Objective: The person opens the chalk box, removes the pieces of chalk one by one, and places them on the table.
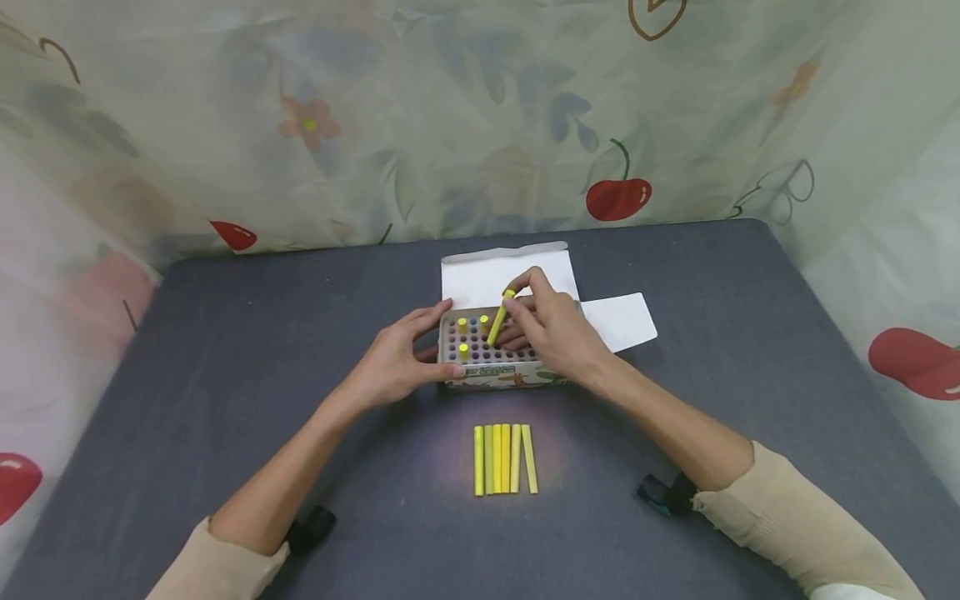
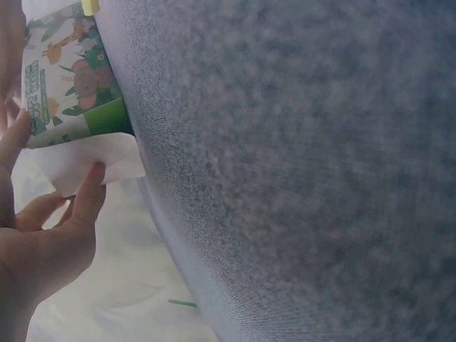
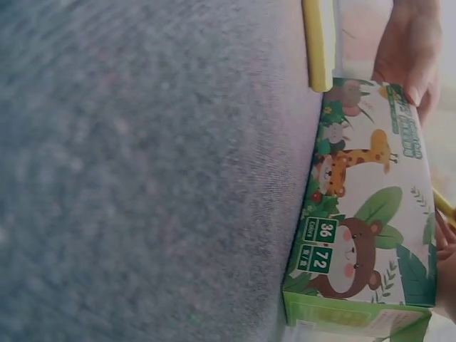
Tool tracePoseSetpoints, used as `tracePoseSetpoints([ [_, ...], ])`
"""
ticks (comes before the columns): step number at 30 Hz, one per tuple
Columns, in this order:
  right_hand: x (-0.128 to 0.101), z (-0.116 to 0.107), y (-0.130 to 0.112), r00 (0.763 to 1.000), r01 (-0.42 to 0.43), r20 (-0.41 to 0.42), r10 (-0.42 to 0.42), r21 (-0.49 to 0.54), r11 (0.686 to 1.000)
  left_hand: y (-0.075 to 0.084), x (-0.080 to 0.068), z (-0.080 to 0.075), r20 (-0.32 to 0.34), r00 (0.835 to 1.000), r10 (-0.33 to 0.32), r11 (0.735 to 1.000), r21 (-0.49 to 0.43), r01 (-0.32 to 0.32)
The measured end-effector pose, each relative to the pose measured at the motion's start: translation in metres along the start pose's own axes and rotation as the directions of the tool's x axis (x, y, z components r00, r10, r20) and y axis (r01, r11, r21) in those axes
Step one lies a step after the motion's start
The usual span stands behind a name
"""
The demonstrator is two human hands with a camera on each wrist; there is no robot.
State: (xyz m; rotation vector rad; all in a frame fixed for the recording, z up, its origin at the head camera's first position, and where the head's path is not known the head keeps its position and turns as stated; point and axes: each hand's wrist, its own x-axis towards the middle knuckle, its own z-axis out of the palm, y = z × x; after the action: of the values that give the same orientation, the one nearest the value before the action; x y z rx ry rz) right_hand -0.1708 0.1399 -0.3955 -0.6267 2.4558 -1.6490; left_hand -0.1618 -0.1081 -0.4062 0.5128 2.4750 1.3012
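A small open box [image 1: 491,372] with animal pictures [image 3: 363,214] stands on the grey table [image 1: 225,350]; its top is a grid of holes, three of them filled with yellow sticks [image 1: 462,325]. My right hand [image 1: 551,325] pinches one yellow stick [image 1: 499,318], tilted, its lower end over the grid. My left hand [image 1: 397,358] holds the box's left side, thumb on the front face and fingers at the back [image 2: 85,199]. Several more yellow sticks [image 1: 505,458] lie side by side on the table just in front of the box.
The box's white lid flaps [image 1: 622,321] lie open behind and to the right. A floral cloth backdrop [image 1: 480,117] walls the table at the back and sides. Bare grey cloth stretches left and right of the box.
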Motion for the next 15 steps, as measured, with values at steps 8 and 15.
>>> tracePoseSetpoints([
  [8,-0.004,-0.014,-0.007,0.997,-0.014,-0.068,0.02,0.095,0.995,0.001,0.0,0.0,-0.005,1.0,0.005,1.0,-0.005,-0.005],
  [15,-0.012,-0.019,-0.009,0.986,-0.121,-0.092,0.14,0.191,0.974,0.0,0.0,0.001,-0.009,1.0,0.01,1.0,0.0,-0.01],
])
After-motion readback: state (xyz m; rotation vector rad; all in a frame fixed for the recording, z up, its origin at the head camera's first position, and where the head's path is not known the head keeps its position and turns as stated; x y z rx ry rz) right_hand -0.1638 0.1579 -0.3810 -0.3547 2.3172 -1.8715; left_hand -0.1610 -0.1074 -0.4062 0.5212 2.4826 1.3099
